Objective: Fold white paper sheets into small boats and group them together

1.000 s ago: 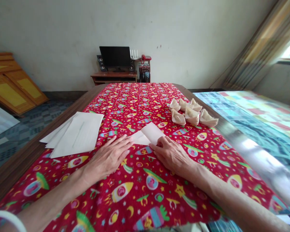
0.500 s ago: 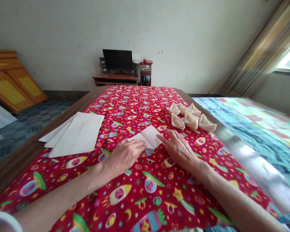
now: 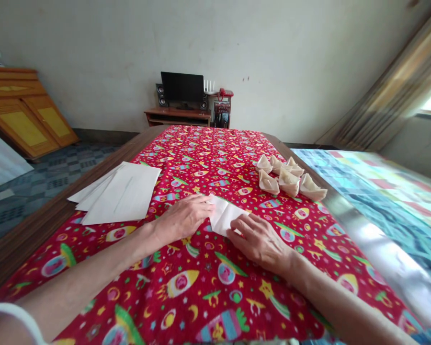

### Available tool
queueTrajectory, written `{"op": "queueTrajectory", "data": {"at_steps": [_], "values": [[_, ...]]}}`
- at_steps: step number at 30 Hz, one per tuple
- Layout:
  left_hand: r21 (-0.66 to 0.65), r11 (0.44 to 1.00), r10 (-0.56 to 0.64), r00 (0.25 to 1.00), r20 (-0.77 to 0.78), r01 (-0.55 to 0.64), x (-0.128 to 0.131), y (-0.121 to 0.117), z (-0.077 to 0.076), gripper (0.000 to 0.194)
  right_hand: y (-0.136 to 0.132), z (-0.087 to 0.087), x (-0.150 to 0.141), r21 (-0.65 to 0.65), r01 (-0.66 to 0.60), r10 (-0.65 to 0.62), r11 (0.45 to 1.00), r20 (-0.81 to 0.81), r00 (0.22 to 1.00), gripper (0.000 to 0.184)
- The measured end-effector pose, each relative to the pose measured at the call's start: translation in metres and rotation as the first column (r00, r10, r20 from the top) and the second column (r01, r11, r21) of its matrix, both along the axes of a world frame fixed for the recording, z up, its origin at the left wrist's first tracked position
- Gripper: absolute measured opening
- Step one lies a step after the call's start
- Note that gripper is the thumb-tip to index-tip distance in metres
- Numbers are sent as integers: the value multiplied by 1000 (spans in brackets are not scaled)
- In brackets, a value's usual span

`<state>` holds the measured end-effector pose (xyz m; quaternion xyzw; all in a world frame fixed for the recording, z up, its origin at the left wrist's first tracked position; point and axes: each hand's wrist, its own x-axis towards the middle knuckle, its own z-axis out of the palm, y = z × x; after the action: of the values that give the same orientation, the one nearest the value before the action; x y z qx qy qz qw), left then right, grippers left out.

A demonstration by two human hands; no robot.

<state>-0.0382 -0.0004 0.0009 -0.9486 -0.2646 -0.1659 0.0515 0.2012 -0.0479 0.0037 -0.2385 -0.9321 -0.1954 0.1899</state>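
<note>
A small folded white paper [image 3: 225, 216] lies on the red patterned tablecloth [image 3: 208, 158] in front of me. My left hand [image 3: 185, 217] rests on the paper's left end with its fingers curled over the edge. My right hand [image 3: 261, 239] presses on the paper's near right corner, fingers bent and close together. Both hands hold the paper flat against the cloth.
A stack of white paper sheets [image 3: 119, 192] lies to the left on the table. Several folded paper boats [image 3: 288, 176] sit at the back right. A wooden table edge [image 3: 39, 225] runs along the left. A colourful bed cover [image 3: 377, 191] is on the right.
The paper has been folded over toward me and now lies closer and narrower. Both hands pulled back with it, the right hand moving from its far side onto its near corner.
</note>
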Motion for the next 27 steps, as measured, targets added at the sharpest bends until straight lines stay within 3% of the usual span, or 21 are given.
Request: {"op": "queueTrajectory", "data": {"at_steps": [5,8,12,14,17,21,27], "values": [[-85,995,-42,998,51,46,2,-15,-3,38,-1,-3,-6,-190,-96,88,977,-51,995,21],[-133,990,-26,998,61,34,0,-24,-8,45,5,-6,1,-363,-137,69,922,-194,979,20],[-165,986,-22,998,65,32,-4,-28,-15,51,13,-7,8,-634,-205,-109,746,-419,901,18],[-164,986,-20,997,72,31,-4,-29,-18,52,17,-7,8,-737,-174,-251,653,-427,869,19],[-153,988,-1,997,75,13,-4,-31,-19,51,25,-7,5,-809,-32,-441,587,-353,825,21],[-139,990,6,997,80,5,-2,-34,-17,46,35,-9,-4,-818,93,-539,567,-283,793,20],[-179,984,14,995,101,4,0,-36,-13,43,40,-9,-11,-759,207,-551,617,-229,803,18]]}}
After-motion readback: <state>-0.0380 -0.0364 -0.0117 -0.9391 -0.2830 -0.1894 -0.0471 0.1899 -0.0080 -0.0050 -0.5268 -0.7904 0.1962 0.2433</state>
